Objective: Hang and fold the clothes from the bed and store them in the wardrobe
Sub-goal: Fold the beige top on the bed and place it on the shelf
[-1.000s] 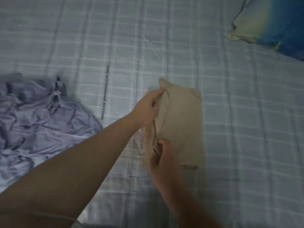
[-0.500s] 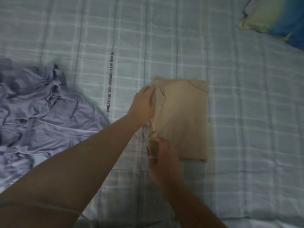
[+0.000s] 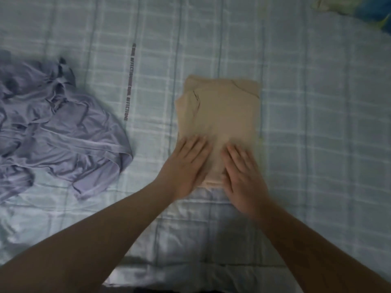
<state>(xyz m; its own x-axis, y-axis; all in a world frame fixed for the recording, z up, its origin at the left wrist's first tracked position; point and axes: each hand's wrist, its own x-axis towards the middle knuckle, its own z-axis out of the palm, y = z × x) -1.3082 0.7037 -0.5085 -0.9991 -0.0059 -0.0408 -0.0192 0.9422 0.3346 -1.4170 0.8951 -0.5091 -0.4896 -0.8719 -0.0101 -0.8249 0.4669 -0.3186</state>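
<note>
Now, low in the middle, the left hand [image 3: 188, 168] and right hand [image 3: 243, 174] press flat, fingers straight, on the folded tan garment [image 3: 220, 111] on the bed sheet [image 3: 317, 123]. It looks folded; next, scoop it up for the wardrobe. A purple garment [image 3: 63, 132] lies at left.

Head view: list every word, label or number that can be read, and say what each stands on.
"AFFECTIONS": lower end of the dark printed strip on the checked bed sheet.
Rest of that strip, above it: too blurred to read.
No text visible on the beige folded garment, the purple garment or the pillow.
</note>
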